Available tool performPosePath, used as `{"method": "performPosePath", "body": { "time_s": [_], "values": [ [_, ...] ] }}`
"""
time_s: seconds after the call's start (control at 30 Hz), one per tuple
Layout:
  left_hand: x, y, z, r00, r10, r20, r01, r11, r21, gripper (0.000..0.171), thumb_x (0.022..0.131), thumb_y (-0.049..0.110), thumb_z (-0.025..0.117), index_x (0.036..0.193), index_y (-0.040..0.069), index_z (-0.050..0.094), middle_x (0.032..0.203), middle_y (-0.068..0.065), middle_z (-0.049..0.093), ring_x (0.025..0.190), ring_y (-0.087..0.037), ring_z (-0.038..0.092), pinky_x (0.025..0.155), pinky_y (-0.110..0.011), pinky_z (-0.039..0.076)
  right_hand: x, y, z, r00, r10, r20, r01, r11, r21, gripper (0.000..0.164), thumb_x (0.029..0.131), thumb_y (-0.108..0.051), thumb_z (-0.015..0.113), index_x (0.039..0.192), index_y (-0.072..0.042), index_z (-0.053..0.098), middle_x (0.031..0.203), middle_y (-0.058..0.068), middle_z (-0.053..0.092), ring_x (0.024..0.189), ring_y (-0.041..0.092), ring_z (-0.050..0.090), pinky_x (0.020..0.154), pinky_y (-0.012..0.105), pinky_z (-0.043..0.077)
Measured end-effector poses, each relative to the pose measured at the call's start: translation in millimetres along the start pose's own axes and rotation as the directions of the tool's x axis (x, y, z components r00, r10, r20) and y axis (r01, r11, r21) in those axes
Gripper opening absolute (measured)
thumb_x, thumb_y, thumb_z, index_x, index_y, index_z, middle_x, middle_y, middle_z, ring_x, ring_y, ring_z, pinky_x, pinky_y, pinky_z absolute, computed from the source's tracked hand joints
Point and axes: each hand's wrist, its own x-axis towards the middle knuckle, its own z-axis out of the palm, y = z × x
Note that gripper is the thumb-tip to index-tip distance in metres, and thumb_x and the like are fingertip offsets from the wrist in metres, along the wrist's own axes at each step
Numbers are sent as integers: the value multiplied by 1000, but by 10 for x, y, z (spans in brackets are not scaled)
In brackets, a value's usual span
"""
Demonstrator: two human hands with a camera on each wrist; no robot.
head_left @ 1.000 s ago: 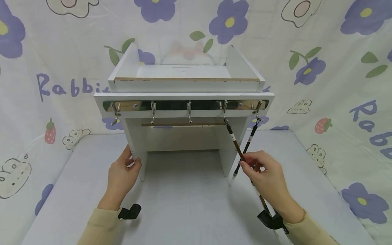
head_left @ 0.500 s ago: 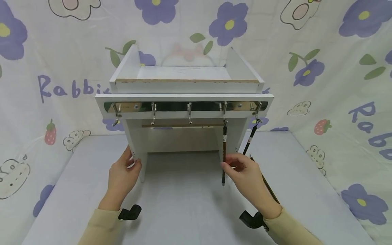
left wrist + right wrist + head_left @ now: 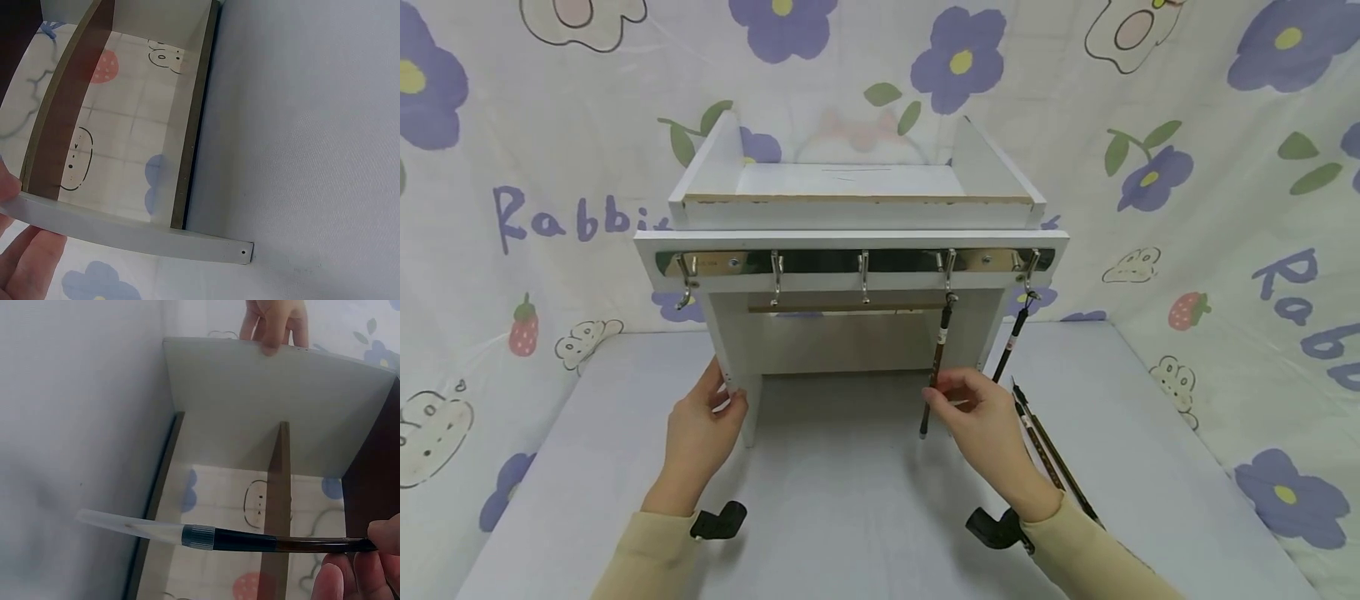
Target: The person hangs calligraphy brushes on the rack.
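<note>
My right hand (image 3: 979, 417) pinches the brown shaft of a calligraphy brush (image 3: 942, 335) between thumb and fingers. The brush's upper end hangs by its loop from the fourth hook (image 3: 951, 273). Its lower end slants down to the left; in the right wrist view the tip wears a translucent cap (image 3: 128, 525). A second brush (image 3: 1013, 343) hangs from the far-right hook, its lower part hidden behind my right hand. My left hand (image 3: 703, 429) grips the front edge of the left side panel (image 3: 119, 228) of the white shelf, thumb inside and fingers outside.
A metal hook rail (image 3: 820, 262) crosses the front of the white shelf (image 3: 850, 213), with bare hooks at left and centre. More brushes (image 3: 1062, 460) lie on the white table (image 3: 835, 517) at right, partly behind my right forearm. A patterned cloth (image 3: 587, 125) hangs behind.
My right hand has moved left, swinging the brush's lower end left from beside the far-right brush. More of the brushes on the table now shows. My left hand stays on the panel.
</note>
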Motion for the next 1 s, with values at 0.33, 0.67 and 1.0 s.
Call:
{"method": "performPosePath", "body": {
  "time_s": [0.33,0.67,1.0],
  "values": [
    [-8,-8,-1,1000,-8,12,8,1000,5,57,95,14,56,149,21,40,138,-11,54,105,-36,64,79,-40,57,8,6,-22,1000,-17,-26,17,1000,-12,16,86,-18,75,101,-15,68,94,-5,66,84,9,65,70,27,58],
    [-11,-9,12,1000,9,9,-9,1000,6,57,95,13,57,149,19,40,138,-11,54,104,-37,64,77,-40,57,-46,-60,-252,1000,-20,0,20,1000,10,21,86,-16,75,105,-15,67,97,-4,66,84,12,64,68,24,56],
    [-12,4,2,1000,5,7,-5,1000,3,57,94,13,57,148,20,41,137,-12,54,105,-37,64,78,-40,56,-145,-270,-647,999,-34,10,35,997,-69,26,83,-2,74,108,-3,66,92,7,67,79,15,64,67,22,55]
  ]
}}
